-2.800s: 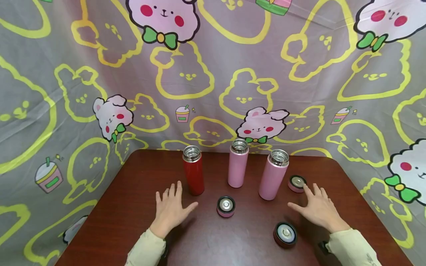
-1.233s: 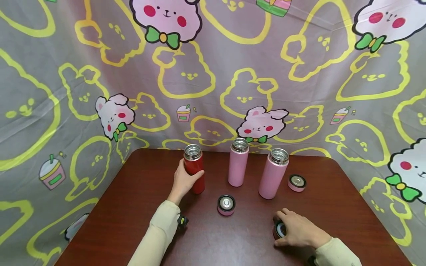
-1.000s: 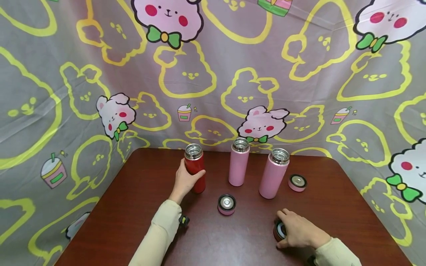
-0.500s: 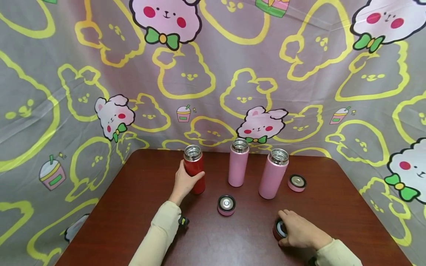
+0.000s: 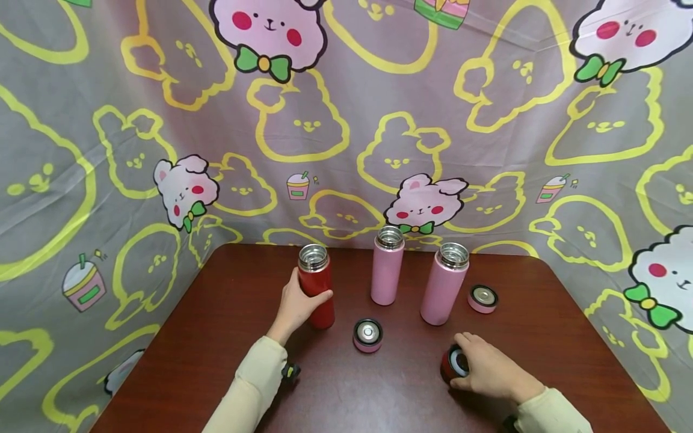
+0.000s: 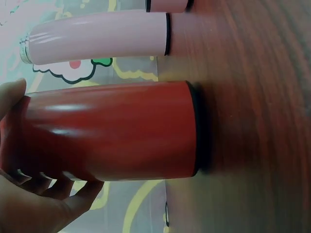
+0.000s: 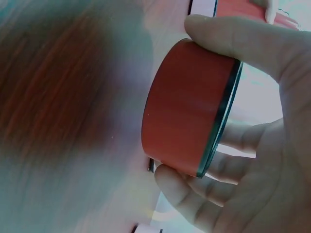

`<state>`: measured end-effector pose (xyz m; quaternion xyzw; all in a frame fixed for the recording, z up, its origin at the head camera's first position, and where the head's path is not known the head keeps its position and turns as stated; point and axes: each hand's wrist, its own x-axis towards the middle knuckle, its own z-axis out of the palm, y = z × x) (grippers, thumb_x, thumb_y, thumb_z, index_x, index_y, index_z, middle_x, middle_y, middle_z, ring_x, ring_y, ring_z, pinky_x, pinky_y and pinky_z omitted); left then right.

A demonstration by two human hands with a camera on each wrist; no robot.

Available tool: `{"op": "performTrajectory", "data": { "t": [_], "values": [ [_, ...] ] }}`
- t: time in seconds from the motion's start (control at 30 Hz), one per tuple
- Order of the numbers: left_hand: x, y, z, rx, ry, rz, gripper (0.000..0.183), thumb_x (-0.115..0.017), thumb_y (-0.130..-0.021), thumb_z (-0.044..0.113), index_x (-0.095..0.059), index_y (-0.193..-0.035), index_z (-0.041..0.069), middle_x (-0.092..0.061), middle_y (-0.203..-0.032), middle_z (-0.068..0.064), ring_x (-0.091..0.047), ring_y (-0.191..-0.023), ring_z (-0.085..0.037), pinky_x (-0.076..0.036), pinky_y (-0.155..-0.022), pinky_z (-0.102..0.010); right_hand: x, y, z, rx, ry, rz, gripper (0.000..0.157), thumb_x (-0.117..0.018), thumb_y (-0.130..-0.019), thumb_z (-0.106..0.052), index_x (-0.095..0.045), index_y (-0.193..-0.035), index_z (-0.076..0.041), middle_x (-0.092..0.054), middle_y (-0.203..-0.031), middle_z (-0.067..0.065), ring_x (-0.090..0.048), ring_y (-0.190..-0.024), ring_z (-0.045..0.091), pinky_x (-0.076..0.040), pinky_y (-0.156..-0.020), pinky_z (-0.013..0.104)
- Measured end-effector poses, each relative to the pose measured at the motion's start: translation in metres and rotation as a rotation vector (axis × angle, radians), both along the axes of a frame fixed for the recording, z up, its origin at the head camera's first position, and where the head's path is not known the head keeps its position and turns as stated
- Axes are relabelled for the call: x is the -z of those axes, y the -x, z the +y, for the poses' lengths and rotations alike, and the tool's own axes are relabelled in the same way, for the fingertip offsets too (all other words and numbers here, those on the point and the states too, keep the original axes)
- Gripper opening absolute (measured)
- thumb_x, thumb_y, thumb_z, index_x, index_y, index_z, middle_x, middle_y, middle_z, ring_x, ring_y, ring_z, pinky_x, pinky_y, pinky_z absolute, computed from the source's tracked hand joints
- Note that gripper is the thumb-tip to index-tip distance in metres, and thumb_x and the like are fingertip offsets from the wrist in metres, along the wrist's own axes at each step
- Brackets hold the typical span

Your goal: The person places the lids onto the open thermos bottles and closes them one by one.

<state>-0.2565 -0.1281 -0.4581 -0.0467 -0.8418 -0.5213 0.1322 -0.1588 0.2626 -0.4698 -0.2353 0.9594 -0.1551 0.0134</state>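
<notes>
My left hand (image 5: 295,305) grips a red thermos bottle (image 5: 320,282) round its upper body, thumb on the near side. The bottle is upright, its steel mouth uncovered. In the left wrist view, the black base of the red bottle (image 6: 116,131) is right at the tabletop. My right hand (image 5: 489,368) holds a red lid (image 5: 448,368) between thumb and fingers, tilted, its black-rimmed underside partly covered by the hand. The right wrist view shows the lid's red side wall (image 7: 187,107) close over the table, with the thumb and fingertips at opposite edges.
Two uncapped pink bottles, one in the middle (image 5: 385,276) and one to its right (image 5: 443,294), stand upright. One pink lid (image 5: 367,337) lies upside down in front of them, another pink lid (image 5: 483,299) at the right. Patterned cloth (image 5: 346,138) hangs behind the brown table (image 5: 227,300).
Both hands, open at first, have taken hold of the red bottle and the red lid. Since half a second ago the bottle has come slightly nearer and the lid has risen and tilted.
</notes>
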Motion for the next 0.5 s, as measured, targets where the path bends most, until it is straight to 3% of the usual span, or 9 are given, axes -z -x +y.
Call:
{"op": "performTrajectory", "data": {
  "t": [0.17,0.37,0.5],
  "values": [
    [-0.001,-0.013,-0.002,0.040,0.020,0.016,0.071,-0.084,-0.070,0.027,-0.044,-0.127,0.010,-0.060,-0.113,-0.007,-0.058,-0.102,-0.025,-0.047,-0.086,-0.047,-0.001,0.002,0.000,0.041,0.019,0.021,0.065,-0.086,-0.060,-0.044,-0.056,-0.106,-0.008,-0.054,-0.095,-0.003,-0.052,-0.085,0.013,-0.049,-0.070,0.035],
    [-0.003,-0.030,-0.004,0.084,0.039,-0.019,0.077,-0.085,-0.069,0.030,-0.043,-0.131,0.011,-0.060,-0.115,-0.005,-0.058,-0.104,-0.024,-0.047,-0.088,-0.047,-0.003,0.003,-0.003,0.121,0.059,0.067,0.061,-0.087,-0.061,-0.039,-0.056,-0.106,-0.011,-0.054,-0.093,-0.003,-0.051,-0.084,0.012,-0.048,-0.068,0.031],
    [-0.005,-0.041,-0.005,0.130,0.048,-0.017,0.077,-0.085,-0.068,0.031,-0.044,-0.130,0.011,-0.061,-0.114,-0.004,-0.059,-0.103,-0.022,-0.048,-0.087,-0.047,-0.005,0.006,-0.004,0.111,0.083,0.109,0.061,-0.085,-0.065,-0.035,-0.056,-0.113,-0.010,-0.055,-0.100,-0.001,-0.051,-0.089,0.013,-0.049,-0.072,0.033]
  ]
}}
